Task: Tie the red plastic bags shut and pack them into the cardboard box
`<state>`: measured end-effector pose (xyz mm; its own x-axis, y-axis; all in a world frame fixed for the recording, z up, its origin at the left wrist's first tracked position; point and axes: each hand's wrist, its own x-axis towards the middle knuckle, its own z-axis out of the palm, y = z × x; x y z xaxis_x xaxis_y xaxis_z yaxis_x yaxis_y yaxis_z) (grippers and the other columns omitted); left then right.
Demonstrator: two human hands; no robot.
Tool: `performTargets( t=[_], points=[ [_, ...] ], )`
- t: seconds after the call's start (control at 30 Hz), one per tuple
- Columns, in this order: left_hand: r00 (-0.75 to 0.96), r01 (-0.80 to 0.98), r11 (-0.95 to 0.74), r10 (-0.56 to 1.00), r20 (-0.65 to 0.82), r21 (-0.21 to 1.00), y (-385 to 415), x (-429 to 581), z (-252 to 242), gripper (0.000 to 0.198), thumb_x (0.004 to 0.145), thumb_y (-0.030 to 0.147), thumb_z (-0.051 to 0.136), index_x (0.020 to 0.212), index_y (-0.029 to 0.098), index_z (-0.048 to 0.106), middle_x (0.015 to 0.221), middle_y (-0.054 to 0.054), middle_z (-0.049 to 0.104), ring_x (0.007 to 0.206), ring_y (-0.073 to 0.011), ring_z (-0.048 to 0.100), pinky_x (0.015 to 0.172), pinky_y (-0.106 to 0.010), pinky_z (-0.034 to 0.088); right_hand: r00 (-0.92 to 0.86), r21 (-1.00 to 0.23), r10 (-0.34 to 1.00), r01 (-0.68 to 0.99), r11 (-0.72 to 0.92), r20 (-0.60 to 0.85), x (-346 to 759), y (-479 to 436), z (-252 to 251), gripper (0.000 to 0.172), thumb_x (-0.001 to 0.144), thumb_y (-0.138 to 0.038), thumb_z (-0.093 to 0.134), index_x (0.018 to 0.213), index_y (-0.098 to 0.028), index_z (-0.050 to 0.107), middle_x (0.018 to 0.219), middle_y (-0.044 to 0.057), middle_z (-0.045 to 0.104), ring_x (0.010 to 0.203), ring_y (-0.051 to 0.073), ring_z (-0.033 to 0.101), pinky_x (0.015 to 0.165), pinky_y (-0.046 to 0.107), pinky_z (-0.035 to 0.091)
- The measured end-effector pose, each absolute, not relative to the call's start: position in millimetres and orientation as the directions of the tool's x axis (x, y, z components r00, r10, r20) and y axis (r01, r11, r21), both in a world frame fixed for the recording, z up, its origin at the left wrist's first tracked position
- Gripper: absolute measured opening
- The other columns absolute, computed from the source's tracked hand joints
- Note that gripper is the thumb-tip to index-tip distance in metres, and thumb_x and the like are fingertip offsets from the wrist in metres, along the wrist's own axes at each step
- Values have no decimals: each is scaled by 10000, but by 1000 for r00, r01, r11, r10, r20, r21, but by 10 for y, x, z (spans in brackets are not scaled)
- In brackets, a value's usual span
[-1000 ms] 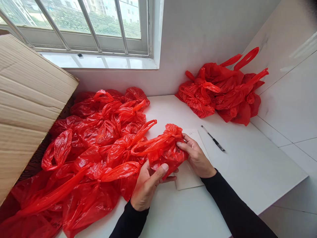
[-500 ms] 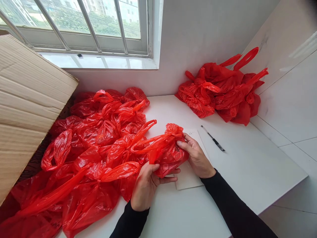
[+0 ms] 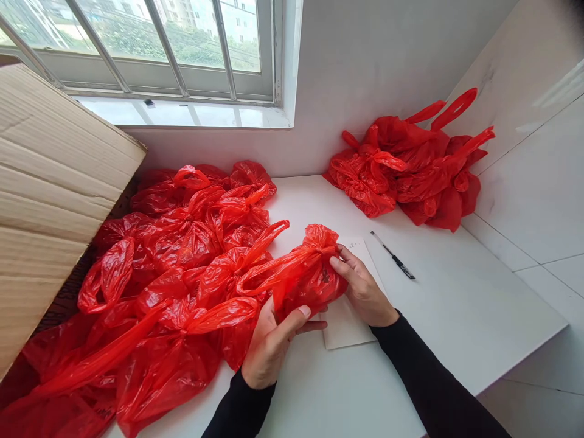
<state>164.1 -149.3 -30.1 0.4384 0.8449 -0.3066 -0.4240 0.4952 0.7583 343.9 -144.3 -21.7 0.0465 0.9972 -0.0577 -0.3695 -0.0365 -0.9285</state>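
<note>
A small knotted red plastic bag (image 3: 305, 274) sits between both of my hands above the white counter (image 3: 438, 304). My left hand (image 3: 272, 344) cups it from below, thumb pressed against its lower side. My right hand (image 3: 364, 291) grips its right side, fingers near the knot. The bag's looped handles trail left over a large heap of similar tied red bags (image 3: 173, 274). Under my right hand lies a white sheet of paper (image 3: 347, 328).
A black pen (image 3: 393, 256) lies on the counter right of the paper. A second pile of red bags (image 3: 406, 167) is in the far right corner against the tiled wall. A cardboard box (image 3: 50, 194) stands at the left. A barred window (image 3: 150, 48) is behind.
My left thumb has come back out onto the bag's lower side after being tucked under it. The bag has turned slightly between my hands. Nothing else moved.
</note>
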Motion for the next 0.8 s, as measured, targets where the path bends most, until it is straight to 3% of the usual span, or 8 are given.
performTargets(
  t=[0.13,0.3,0.4,0.63,0.8],
  points=[
    [389,-380,401,887,-249,834,-1497,1659,-263,401,775,298,818,1125,147,696,1131,-143,732,1021,-330,696,762,-417,638,-43,-927,998,-372,-51,-38,3433,-1458,-206,317,956,-382,665,1260,-297,636,1151,24,719,982,212,683,869,319,522],
    [424,-394,390,881,-212,833,-1462,1621,-327,297,811,347,797,1002,149,687,934,-83,732,751,-210,689,674,-359,621,-81,-923,997,-384,-36,-6,3443,-1451,-218,330,965,-365,653,1282,-276,631,1094,32,714,919,191,670,851,308,518],
    [456,-405,398,868,-196,823,-1444,1588,-366,284,829,377,782,986,159,687,876,-65,718,707,-181,672,663,-330,606,-136,-923,991,-378,-68,-17,3471,-1461,-228,359,982,-368,624,1328,-273,607,1016,29,712,810,165,646,778,287,515],
    [366,-490,437,888,-278,754,-1474,1588,-313,225,799,293,790,967,162,719,900,-61,730,818,-228,711,711,-341,621,-195,-932,981,-351,-90,-21,3526,-1478,-232,449,938,-294,650,1380,-285,568,1018,32,699,794,162,612,690,263,484],
    [360,-503,469,878,-317,726,-1474,1592,-336,446,765,222,795,1196,205,683,1068,-66,740,958,-274,710,784,-393,630,-183,-927,983,-370,-62,7,3508,-1469,-225,453,935,-253,648,1379,-289,566,1102,41,701,870,175,639,756,284,500]
  ],
)
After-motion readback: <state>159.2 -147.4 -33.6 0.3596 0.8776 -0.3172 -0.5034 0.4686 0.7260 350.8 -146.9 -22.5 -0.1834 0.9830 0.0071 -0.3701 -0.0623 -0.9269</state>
